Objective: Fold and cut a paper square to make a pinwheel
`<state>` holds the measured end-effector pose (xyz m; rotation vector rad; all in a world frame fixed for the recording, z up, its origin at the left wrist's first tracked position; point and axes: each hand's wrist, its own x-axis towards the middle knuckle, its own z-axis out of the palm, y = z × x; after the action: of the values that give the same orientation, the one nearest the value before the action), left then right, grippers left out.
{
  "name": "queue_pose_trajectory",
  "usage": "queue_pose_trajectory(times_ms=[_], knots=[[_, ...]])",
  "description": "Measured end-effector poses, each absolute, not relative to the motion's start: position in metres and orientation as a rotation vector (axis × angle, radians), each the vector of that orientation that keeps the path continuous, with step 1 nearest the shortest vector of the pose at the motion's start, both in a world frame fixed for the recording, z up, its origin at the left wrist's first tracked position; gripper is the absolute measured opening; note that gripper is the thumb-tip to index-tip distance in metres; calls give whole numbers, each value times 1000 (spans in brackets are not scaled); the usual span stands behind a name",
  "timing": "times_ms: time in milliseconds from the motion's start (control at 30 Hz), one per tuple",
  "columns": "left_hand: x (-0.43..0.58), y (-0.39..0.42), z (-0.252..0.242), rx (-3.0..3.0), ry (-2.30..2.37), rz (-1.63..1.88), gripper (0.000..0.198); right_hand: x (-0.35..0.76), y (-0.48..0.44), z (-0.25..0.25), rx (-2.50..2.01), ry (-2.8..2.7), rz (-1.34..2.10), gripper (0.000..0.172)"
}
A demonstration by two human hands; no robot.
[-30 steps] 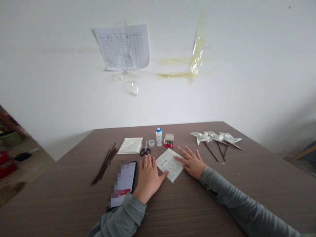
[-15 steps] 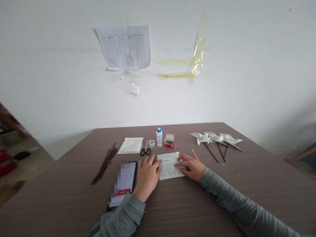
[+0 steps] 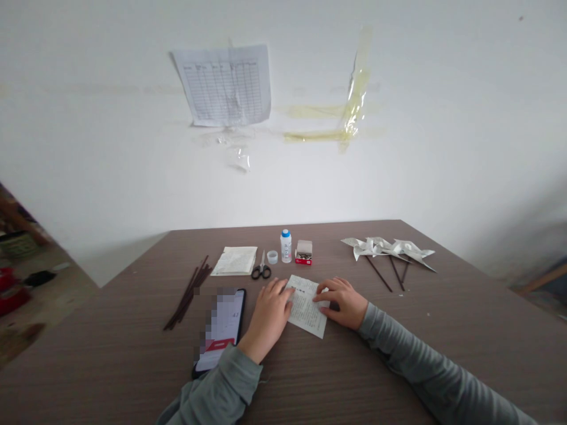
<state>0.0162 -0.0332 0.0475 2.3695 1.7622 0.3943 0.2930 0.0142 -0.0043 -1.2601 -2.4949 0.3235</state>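
A square sheet of printed paper (image 3: pixel 309 307) lies flat on the table, turned at an angle to the front edge. At its left side, the fingertips of my left hand (image 3: pixel 270 310) rest on the paper, fingers stretched out and thumb apart. My right hand (image 3: pixel 345 302) touches the right side with bent fingers, its thumb spread below them. Neither hand lifts the sheet. Just beyond the paper stand a small red box (image 3: pixel 303 252) of small items and a white bottle with a blue cap (image 3: pixel 286 247).
Black-handled scissors (image 3: pixel 261 270), a small clear cup (image 3: pixel 272 257) and a stack of paper (image 3: pixel 234 261) sit at the back left. Dark sticks (image 3: pixel 188 295) and a phone (image 3: pixel 221 330) lie left. Several paper pinwheels (image 3: pixel 376 247) are at the right. A wall (image 3: pixel 133 159) rises behind.
The sheet has rotated clockwise between my hands, its lower edge now slanting down to the right. My right hand's fingers have drawn closer together, and my left hand has shifted slightly right.
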Motion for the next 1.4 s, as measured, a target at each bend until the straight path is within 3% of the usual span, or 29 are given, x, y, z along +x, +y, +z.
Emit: queue_pose_trajectory(times_ms=[133,633,1133,1400], knots=[[18,-35,52,2346,1667,357,56,292,15,-7,-1277,-2485,380,33],[20,-43,63,2305,1639,298,44,291,11,-2,-1229,-2492,384,40],[1,-33,58,2270,1488,251,81,300,17,4,-1253,-2572,398,64],[1,-34,63,2251,1494,267,81,301,21,-2,-1247,-2548,398,57]])
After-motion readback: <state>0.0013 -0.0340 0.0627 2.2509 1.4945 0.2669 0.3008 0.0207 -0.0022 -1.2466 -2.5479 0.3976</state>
